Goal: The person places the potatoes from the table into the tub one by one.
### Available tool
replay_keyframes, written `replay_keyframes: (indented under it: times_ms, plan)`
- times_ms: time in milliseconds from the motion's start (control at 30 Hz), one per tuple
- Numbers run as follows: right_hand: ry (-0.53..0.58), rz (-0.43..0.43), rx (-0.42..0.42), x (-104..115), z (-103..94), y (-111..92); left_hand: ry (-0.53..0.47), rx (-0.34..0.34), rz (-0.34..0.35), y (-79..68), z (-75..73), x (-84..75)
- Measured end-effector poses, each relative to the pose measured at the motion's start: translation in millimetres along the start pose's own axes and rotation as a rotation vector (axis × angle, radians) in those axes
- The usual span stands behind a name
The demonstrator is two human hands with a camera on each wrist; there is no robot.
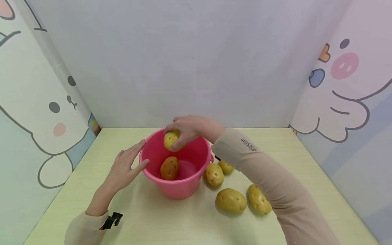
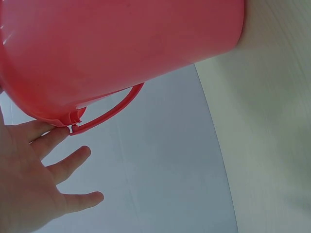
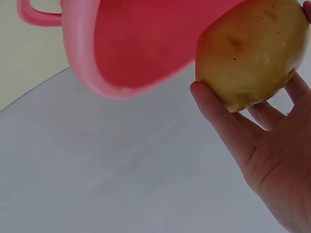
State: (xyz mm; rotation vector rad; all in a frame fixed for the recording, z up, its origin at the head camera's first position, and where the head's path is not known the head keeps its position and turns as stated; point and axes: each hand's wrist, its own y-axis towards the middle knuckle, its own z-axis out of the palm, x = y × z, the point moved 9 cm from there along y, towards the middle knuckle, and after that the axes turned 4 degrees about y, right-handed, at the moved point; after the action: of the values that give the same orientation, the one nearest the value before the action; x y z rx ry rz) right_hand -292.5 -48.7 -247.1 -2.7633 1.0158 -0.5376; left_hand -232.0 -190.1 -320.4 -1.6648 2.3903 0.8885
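Observation:
My right hand (image 1: 192,130) grips a yellow potato (image 1: 171,139) over the mouth of a pink bucket (image 1: 180,188). In the right wrist view the fingers curl round the potato (image 3: 252,53) from below, beside the bucket's rim (image 3: 116,91). One potato (image 1: 169,168), browner in the bucket's shade, lies inside against the wall. At the bucket's left side my left hand (image 1: 124,170) touches the rim with straight, spread fingers. The left wrist view shows its fingertips by the joint of the pink bucket handle (image 2: 109,114).
To the bucket's right lie several more potatoes: one by its wall (image 1: 214,175), a potato (image 1: 226,166) partly behind the sleeve, and two nearer potatoes (image 1: 231,200) (image 1: 259,199). The pale wooden table (image 1: 171,224) meets a plain back wall (image 1: 196,68) and cartoon-printed side walls.

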Motion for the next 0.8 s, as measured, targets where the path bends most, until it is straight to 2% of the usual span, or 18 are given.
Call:
replay_keyframes:
  times_ms: [533,800]
  plan:
    - [0.043,0.122,0.009,-6,8.2,20,-0.003,0.0,0.008,-0.2,0.3,-1.6]
    - [0.011,0.106,0.036,0,14.8,32,0.006,0.002,0.005,-0.5,0.8,-1.3]
